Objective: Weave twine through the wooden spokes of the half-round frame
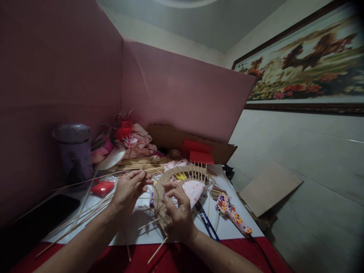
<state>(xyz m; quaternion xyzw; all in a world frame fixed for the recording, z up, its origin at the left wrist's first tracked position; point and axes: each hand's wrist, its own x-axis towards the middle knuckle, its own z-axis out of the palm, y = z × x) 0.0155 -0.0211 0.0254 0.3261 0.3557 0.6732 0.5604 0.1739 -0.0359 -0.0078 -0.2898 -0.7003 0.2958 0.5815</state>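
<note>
Pink boards are walling in a cluttered white table [227,227] where you are weaving a twine basket [170,185] on thin upright sticks. It is sitting at the table's middle, tilted toward you. Your right hand [178,212] is gripping the woven wall, fingers curled closed over its near rim. Your left hand [129,187] is hovering just beside the rim, fingers loosely bent and pinching what looks like a fine strand; I cannot tell for sure. I'd judge you should be keeping the twine taut and packing each pass down. Scissors [207,223] are lying near your right wrist.
</note>
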